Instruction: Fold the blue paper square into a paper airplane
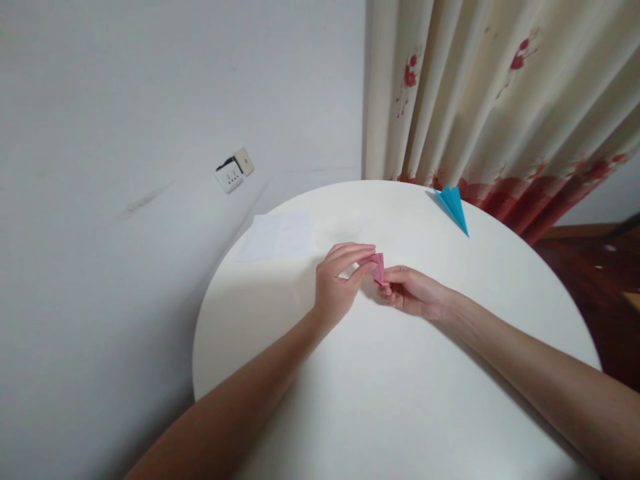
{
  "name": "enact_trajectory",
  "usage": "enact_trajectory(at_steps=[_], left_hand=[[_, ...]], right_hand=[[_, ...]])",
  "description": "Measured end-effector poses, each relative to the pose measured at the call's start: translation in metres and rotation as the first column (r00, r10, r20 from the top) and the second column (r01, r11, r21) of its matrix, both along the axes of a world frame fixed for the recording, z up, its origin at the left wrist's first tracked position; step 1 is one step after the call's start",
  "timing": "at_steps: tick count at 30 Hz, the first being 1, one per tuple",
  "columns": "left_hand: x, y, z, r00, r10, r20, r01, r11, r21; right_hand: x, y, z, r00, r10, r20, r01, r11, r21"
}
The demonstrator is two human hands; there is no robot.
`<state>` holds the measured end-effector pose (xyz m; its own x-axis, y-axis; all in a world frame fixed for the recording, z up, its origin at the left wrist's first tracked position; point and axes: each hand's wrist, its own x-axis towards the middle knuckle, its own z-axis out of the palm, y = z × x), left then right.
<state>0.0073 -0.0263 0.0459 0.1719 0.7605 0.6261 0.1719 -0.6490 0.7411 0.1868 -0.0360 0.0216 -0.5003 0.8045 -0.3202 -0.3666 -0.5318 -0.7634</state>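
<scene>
A small piece of folded pink paper (379, 265) is held between my two hands, just over the middle of the round table. My left hand (341, 275) pinches its upper left side between thumb and fingers. Gripping the lower right corner is my right hand (406, 291), thumb on top and fingers curled beneath. Part of the paper is covered by the left fingers, so its full shape cannot be made out.
The white round table (380, 387) stands against a wall. A blue paper plane (454, 208) lies near its far right edge, and a white sheet (277, 235) lies at the far left. Behind are a patterned curtain (450, 100) and a wall socket (231, 177).
</scene>
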Motion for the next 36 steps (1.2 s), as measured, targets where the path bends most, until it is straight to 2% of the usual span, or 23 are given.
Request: enact_trajectory(at_steps=[3, 7, 9, 11, 13, 16, 20, 23, 24, 26, 27, 29, 30, 32, 34, 36], left_hand=[[-0.005, 0.005, 0.001, 0.994, -0.106, -0.04, 0.097, 0.978, -0.183], [-0.012, 0.011, 0.001, 0.964, -0.267, 0.007, 0.254, 0.909, -0.331], [-0.015, 0.011, 0.003, 0.92, -0.389, 0.035, 0.368, 0.831, -0.416], [-0.018, 0.009, 0.006, 0.86, -0.506, 0.063, 0.466, 0.732, -0.497], [-0.019, 0.006, 0.01, 0.813, -0.577, 0.078, 0.518, 0.655, -0.55], [-0.017, 0.002, 0.013, 0.773, -0.623, 0.118, 0.563, 0.59, -0.578], [-0.009, -0.002, 0.011, 0.752, -0.581, 0.312, 0.636, 0.514, -0.576], [-0.003, -0.002, 0.009, 0.762, -0.489, 0.425, 0.647, 0.533, -0.545], [-0.002, -0.001, 0.008, 0.768, -0.452, 0.453, 0.64, 0.552, -0.535], [0.001, 0.001, 0.006, 0.786, -0.377, 0.49, 0.612, 0.59, -0.527], [0.002, 0.002, 0.005, 0.795, -0.348, 0.497, 0.595, 0.607, -0.527], [0.004, 0.003, 0.002, 0.809, -0.309, 0.501, 0.564, 0.648, -0.512], [0.004, 0.004, 0.0, 0.81, -0.298, 0.505, 0.554, 0.671, -0.493], [0.006, 0.005, -0.003, 0.802, -0.291, 0.522, 0.548, 0.705, -0.449], [0.007, 0.004, -0.006, 0.799, -0.287, 0.528, 0.544, 0.719, -0.432], [0.008, 0.003, -0.006, 0.81, -0.284, 0.513, 0.54, 0.701, -0.466]], right_hand=[[0.001, -0.002, 0.007, 0.999, 0.046, -0.017, -0.047, 0.998, -0.031], [0.005, -0.003, 0.014, 0.994, 0.108, -0.03, -0.111, 0.989, -0.101], [0.008, -0.003, 0.015, 0.975, 0.219, -0.031, -0.221, 0.964, -0.145], [0.009, -0.003, 0.017, 0.943, 0.33, -0.041, -0.332, 0.924, -0.189], [0.01, -0.003, 0.018, 0.918, 0.393, -0.046, -0.393, 0.891, -0.227], [0.009, -0.006, 0.021, 0.911, 0.412, -0.028, -0.405, 0.879, -0.25], [0.005, -0.012, 0.022, 0.926, 0.375, 0.037, -0.364, 0.915, -0.174], [0.0, -0.015, 0.018, 0.938, 0.29, 0.19, -0.281, 0.957, -0.072], [-0.002, -0.015, 0.016, 0.937, 0.224, 0.267, -0.227, 0.974, -0.021], [-0.005, -0.012, 0.011, 0.923, 0.01, 0.384, -0.069, 0.987, 0.142], [-0.006, -0.011, 0.008, 0.91, -0.123, 0.395, 0.02, 0.967, 0.253], [-0.008, -0.008, 0.005, 0.879, -0.322, 0.351, 0.141, 0.88, 0.453], [-0.009, -0.008, 0.004, 0.873, -0.361, 0.329, 0.153, 0.842, 0.517], [-0.01, -0.008, 0.002, 0.868, -0.358, 0.344, 0.095, 0.8, 0.593], [-0.012, -0.01, 0.0, 0.862, -0.328, 0.387, 0.021, 0.786, 0.618], [-0.015, -0.012, -0.003, 0.859, -0.314, 0.405, -0.002, 0.789, 0.615]])
